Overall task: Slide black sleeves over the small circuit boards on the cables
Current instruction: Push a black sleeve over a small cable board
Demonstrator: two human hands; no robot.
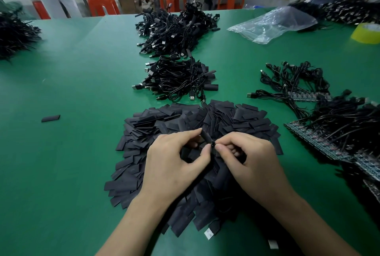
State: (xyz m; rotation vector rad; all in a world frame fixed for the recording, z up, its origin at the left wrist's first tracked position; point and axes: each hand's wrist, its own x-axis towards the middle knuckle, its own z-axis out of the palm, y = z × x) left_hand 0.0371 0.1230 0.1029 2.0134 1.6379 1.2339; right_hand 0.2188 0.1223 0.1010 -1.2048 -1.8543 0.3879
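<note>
In the head view, the left hand (174, 159) and the right hand (246, 159) meet above a wide heap of flat black sleeves (164, 124) that lies on the green table mat (72, 91). The left thumb and forefinger pinch one black tubular sleeve (205, 135), which points up and away from the person. The right thumb and forefinger are closed on a small dark part (213, 144) at the near end of this sleeve (it is too small to tell whether it is a board or a cable end). The other fingers of both hands are curled in.

To the right of the heap lie black cables with bare green circuit boards (320, 142), the boards set in a row side by side. Behind the heap there is a small bundle of black cables with metal plugs (176, 80), and farther behind it a bigger pile of similar black cables (174, 29). One single black sleeve (50, 118) lies alone on the mat, well apart to the left. A clear plastic bag (273, 23) and a yellow tape roll (367, 32) are at the far right of the table. Orange plastic stools (102, 5) stand beyond the table edge.
</note>
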